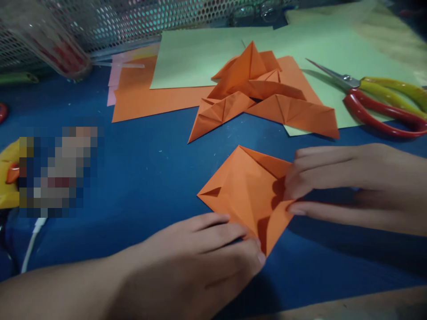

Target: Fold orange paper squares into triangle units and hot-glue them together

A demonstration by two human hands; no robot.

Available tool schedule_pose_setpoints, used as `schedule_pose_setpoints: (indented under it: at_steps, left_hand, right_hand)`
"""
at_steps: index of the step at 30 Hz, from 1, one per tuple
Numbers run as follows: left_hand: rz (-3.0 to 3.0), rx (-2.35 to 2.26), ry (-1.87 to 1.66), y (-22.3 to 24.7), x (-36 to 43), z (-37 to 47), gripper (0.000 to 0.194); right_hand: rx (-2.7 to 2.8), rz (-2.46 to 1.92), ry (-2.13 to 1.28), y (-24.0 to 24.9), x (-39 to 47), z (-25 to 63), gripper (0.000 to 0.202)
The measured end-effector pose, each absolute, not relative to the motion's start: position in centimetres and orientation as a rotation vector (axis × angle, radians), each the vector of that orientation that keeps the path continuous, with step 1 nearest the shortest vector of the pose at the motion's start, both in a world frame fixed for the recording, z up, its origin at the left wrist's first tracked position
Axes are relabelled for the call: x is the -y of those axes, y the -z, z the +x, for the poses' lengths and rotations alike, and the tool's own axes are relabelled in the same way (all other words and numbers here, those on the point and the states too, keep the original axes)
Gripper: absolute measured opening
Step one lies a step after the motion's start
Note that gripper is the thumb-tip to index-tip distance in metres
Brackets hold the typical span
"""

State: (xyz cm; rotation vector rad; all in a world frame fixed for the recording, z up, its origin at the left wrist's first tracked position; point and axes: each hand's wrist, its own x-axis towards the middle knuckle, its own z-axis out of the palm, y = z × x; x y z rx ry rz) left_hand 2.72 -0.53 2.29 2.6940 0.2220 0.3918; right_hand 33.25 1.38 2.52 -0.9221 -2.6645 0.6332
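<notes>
Lying flat-ish on the blue tabletop (150,169), the folded orange paper (245,186) sits btwn both hands, a diamond w/ one corner pointing left & flaps partly lifted on its R side. R hand (347,186) is at its right edge, pinching that edge btwn thumb & bunched fingers. L hand (213,253) lies along the lower-left edge, fingers curled & close tog., tips at the bottom corner; can't tell if it pinches or only presses. Just beyond: a pile of orange folded pieces (233,84), near the paper but apart from it. Behind/under the pile: pale green sheets (193,58). A flat orange sheet (140,95) is left of the pile, pink sheets (113,80) by it. Scissors (347,79), red & yellow handles, rest on the green, beyond R hand. Far left: clear cup (63,53) w/ red contents, by perforated mesh (133,22).
</notes>
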Motion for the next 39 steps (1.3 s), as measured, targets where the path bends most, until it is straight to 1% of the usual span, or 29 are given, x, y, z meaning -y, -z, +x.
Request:
schedule_pose_setpoints:
  at_steps: [2,5,7,11,14,16,19,22,24,27,30,33,35,37,39]
  left_hand:
    - [2.724,-0.247,-0.423,-2.2,1.3,2.8,0.046]
    - [2.763,-0.387,-0.482,-1.8,2.3,3.0,0.045]
    - [2.827,-0.401,-0.438,-1.7,2.6,3.1,0.043]
    - [2.918,-0.309,-0.356,-1.7,2.5,3.2,0.050]
    - [2.985,-0.277,-0.297,-1.7,2.4,3.0,0.053]
    - [3.022,-0.262,-0.247,-1.7,2.4,2.9,0.053]
    - [3.021,-0.257,-0.200,-1.6,2.3,2.6,0.052]
    - [2.996,-0.267,-0.181,-1.5,2.1,2.5,0.046]
    - [3.001,-0.247,-0.202,-1.3,2.0,2.4,0.038]
    - [3.040,-0.194,-0.303,-0.9,2.0,2.5,0.030]
    - [2.998,-0.225,-0.378,-0.9,2.0,2.7,0.033]
    - [2.811,-0.311,-0.451,-1.2,1.8,3.0,0.035]
    - [2.636,-0.403,-0.504,-1.3,1.6,3.1,0.033]
    - [2.522,-0.466,-0.507,-1.4,1.5,3.1,0.031]
    - [2.535,-0.450,-0.479,-1.3,1.4,2.9,0.029]
  right_hand:
    - [2.637,-0.874,-0.530,-2.2,-0.7,32.6,0.022]
    - [2.639,-0.914,-0.202,-1.6,0.2,31.5,0.023]
    - [2.644,-0.970,-0.143,-1.5,0.5,31.0,0.025]
    - [2.567,-1.050,-0.256,-1.6,0.9,30.4,0.030]
    - [2.505,-1.086,-0.316,-1.6,1.2,30.2,0.026]
    - [2.486,-1.089,-0.337,-1.5,1.2,30.2,0.022]
    - [2.486,-1.082,-0.369,-1.2,1.0,30.3,0.022]
    - [2.470,-1.025,-0.413,-0.9,0.8,30.7,0.022]
    - [2.446,-0.994,-0.437,-0.7,0.8,30.9,0.022]
    - [2.439,-0.997,-0.469,-0.5,0.7,31.1,0.030]
    - [2.437,-1.001,-0.481,-0.4,0.5,31.2,0.036]
    - [2.432,-1.070,-0.582,-0.7,0.2,31.5,0.030]
    - [2.438,-1.107,-0.680,-1.0,-0.1,32.0,0.032]
    - [2.484,-1.052,-0.733,-1.2,-0.3,32.7,0.027]
    - [2.569,-0.942,-0.677,-1.3,-0.3,33.3,0.030]
